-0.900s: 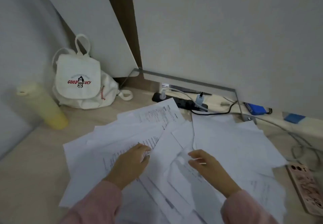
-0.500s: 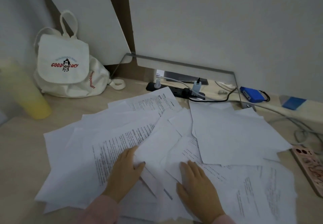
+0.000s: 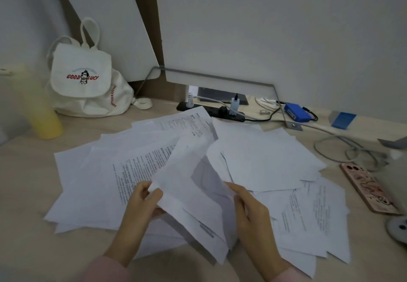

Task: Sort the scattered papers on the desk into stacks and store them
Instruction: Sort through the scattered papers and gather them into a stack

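Several white printed papers [image 3: 259, 156] lie scattered and overlapping across the light wooden desk [image 3: 24, 226]. My left hand [image 3: 143, 204] pinches the left edge of a lifted sheet [image 3: 187, 193] between thumb and fingers. The sheet tilts up off the pile, its far end raised toward the back. My right hand [image 3: 251, 213] grips the same sheet's right side, with the fingertips tucked under its edge. Pink sleeves show at both wrists.
A white "Good Lucy" backpack [image 3: 86, 83] and a yellow bottle [image 3: 41, 110] stand at the back left. A black power strip [image 3: 222, 112], a blue box [image 3: 297, 112] and cables [image 3: 343, 147] run along the back. A pink phone [image 3: 370, 189] lies at the right edge.
Both hands lay flat on the pile before; now they have taken hold of one sheet and lifted it off the other papers.
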